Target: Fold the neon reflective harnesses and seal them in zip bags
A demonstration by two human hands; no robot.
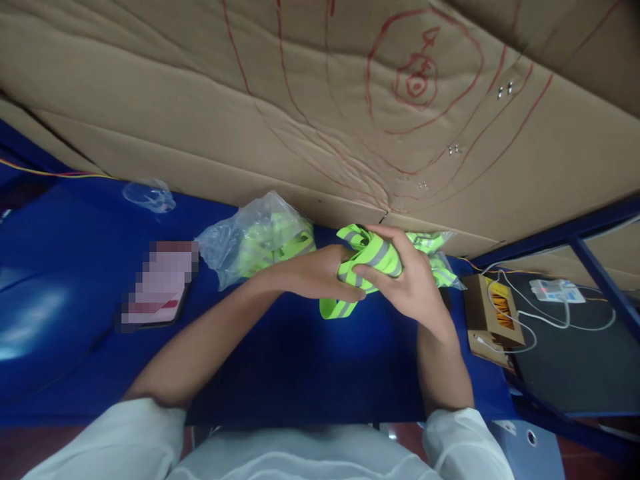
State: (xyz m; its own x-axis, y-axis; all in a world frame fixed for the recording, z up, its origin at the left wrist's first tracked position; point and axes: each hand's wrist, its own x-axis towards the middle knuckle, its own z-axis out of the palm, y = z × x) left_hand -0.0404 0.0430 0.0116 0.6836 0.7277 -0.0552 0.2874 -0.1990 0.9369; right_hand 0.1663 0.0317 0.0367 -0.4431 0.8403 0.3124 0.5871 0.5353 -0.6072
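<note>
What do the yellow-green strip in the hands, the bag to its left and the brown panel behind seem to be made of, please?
The strip looks like matte fabric with smoother grey striping; it curls softly, though coated tape is possible. The bag seems to be glossy plastic film: crinkled and see-through. The panel is likely dull cardboard, judging by its creases.

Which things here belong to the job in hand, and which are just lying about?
Job in hand: reflective band bundle, held by left hand and right hand; probably also the left bag of bands and bagged bands at right.

Apparently just lying about: phone, clear plastic piece, cardboard box, white device.
</note>
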